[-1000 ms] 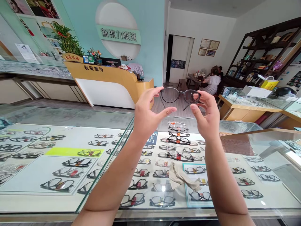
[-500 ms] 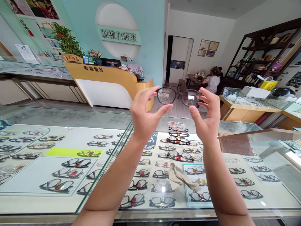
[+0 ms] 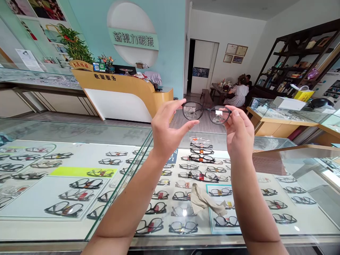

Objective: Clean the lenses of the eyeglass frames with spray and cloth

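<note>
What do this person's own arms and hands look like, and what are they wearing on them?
Both the left hand and the right hand are bare, five-fingered human hands, without gloves. The forearms are bare too: no sleeves show, and I see no watch, bracelet or ring.

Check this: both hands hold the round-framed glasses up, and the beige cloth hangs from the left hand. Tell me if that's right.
Not quite: the beige cloth lies on the glass counter, not hanging from the left hand, as the head view shows. The left hand and right hand do hold the round-framed glasses up.
</note>
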